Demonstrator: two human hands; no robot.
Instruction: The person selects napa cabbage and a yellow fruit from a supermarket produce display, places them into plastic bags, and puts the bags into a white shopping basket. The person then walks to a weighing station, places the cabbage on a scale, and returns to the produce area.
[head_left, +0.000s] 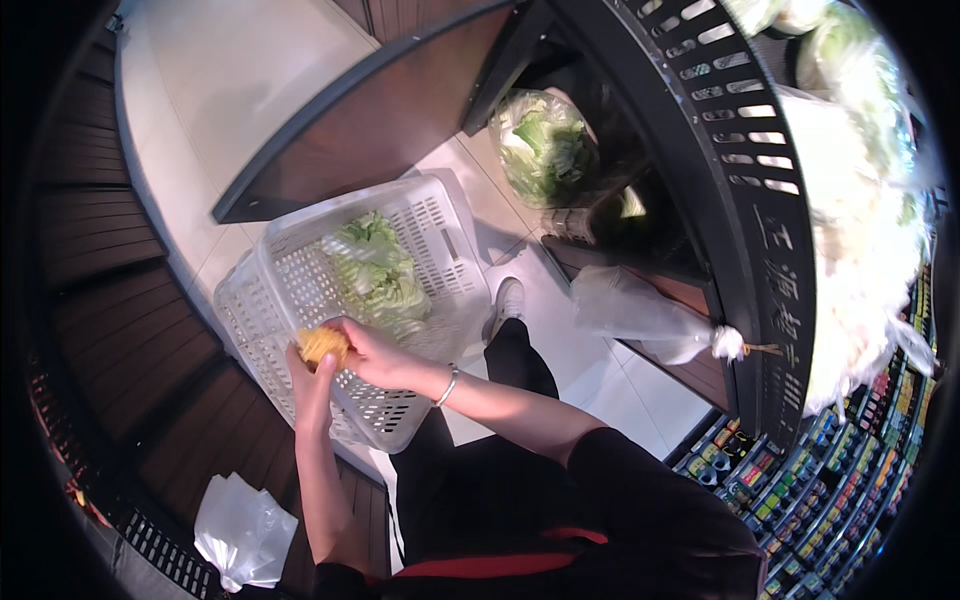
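My left hand (308, 390) and my right hand (379, 358) meet over the near rim of a white perforated plastic crate (444, 225). Between them they hold a small yellow bundle (322, 348); it is blurred, so its material is hard to tell. My right wrist wears a metal bangle. Loose pale-green cabbage or lettuce leaves (379, 270) lie inside the crate, beyond my hands. The crate appears stacked in or on another white crate (244, 322), whose wall shows at the left.
A clear bag of leafy greens (541, 146) stands under the black produce rack (712, 187). From the rack hangs a tied roll of plastic bags (637, 304). Another plastic bag bunch (246, 529) hangs at lower left, by the brown slatted stand (120, 322). A brown panel (375, 112) rises behind the crate.
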